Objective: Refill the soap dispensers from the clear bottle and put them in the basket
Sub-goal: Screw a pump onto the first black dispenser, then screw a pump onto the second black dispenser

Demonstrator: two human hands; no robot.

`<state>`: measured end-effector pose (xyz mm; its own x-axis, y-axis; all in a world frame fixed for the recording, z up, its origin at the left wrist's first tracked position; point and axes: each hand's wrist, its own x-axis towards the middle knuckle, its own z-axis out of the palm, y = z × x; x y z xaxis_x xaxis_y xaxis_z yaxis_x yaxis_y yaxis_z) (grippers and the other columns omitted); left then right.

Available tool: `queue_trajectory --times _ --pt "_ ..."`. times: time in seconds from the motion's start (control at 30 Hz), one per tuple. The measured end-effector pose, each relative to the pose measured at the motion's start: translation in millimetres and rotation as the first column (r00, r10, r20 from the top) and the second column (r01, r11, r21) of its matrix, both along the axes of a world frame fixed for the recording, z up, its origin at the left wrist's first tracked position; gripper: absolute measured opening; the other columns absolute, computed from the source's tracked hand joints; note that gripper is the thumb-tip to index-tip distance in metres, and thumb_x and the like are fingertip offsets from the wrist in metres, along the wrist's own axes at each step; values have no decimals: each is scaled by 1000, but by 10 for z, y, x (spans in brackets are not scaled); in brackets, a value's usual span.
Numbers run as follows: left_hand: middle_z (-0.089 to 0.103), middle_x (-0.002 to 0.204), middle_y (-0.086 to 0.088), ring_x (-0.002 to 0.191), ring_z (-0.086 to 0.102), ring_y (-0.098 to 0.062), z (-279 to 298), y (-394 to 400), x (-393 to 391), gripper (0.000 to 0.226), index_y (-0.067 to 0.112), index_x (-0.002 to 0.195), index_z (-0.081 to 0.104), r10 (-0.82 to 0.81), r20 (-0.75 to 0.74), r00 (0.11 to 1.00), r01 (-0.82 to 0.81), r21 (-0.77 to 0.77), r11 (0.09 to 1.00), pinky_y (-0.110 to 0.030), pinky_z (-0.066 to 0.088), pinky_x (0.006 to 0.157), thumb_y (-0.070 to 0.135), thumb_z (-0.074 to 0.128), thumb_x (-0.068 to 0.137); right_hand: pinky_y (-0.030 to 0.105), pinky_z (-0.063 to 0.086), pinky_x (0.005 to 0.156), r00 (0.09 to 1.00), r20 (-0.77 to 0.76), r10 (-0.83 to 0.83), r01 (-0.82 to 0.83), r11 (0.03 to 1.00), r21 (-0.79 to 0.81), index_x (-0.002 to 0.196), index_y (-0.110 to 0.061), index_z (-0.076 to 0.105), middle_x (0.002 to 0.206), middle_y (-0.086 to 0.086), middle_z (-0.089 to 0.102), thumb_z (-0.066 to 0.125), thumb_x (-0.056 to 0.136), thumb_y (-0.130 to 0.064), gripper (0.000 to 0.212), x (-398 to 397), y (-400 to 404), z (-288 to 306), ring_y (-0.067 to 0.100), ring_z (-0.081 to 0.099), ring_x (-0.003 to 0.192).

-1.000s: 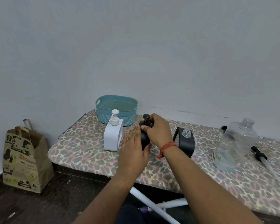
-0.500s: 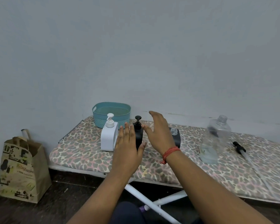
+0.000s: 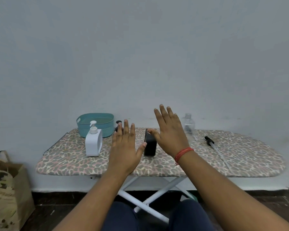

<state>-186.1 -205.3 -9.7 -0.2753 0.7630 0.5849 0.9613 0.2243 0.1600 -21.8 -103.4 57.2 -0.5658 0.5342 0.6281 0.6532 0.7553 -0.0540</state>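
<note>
The white plastic pump dispenser (image 3: 93, 142) stands upright on the leopard-print ironing board (image 3: 240, 157), just in front of the teal woven plastic basket (image 3: 95, 124). Your left hand (image 3: 125, 149) and right hand (image 3: 169, 135) float flat, fingers spread, gripping nothing. Between them sits a black dispenser body (image 3: 150, 146); the clear plastic bottle (image 3: 188, 125) stands behind your right hand.

On the board (image 3: 240, 157), the basket (image 3: 95, 125) stands at the back left, with one dispenser (image 3: 93, 142) just before it. A second dispenser (image 3: 118, 126) stands right of the basket, partly hidden behind the left hand (image 3: 124, 150). A third (image 3: 150, 146) stands mid-board between the hands — right hand (image 3: 169, 133) beside it. The bottle (image 3: 188, 125) stands behind, further right; a pump (image 3: 213, 144) lies right of that. A bag (image 3: 7, 194) sits on the floor, left.
</note>
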Motion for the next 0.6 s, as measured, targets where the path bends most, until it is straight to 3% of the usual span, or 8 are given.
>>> queue_trajectory --times 0.3,0.47,0.6 --pt "-30 167 -6 153 -30 -23 -10 304 201 90 19 159 -18 -19 -7 1000 19 -70 997 -47 -1 128 76 5 93 52 8 124 987 -118 -112 118 992 48 160 -25 4 169 -1 -5 12 95 -73 82 714 412 117 23 -4 155" --pt "-31 166 -7 154 -28 -26 -150 455 184 89 20 155 -25 -17 12 1000 18 -127 992 -49 0 128 77 4 92 47 12 125 944 -272 -187 181 982 -46 159 -23 13 168 1 7 19 98 -68 76 998 948 70 23 5 155" --pt "-29 167 -8 154 -28 -26 -295 607 171 92 22 154 -30 -7 32 999 12 -143 990 -44 -13 126 82 -3 89 45 17 124 925 -235 -297 261 950 -171 158 -20 17 168 3 11 28 101 -59 70 1104 1503 -132 24 10 154"
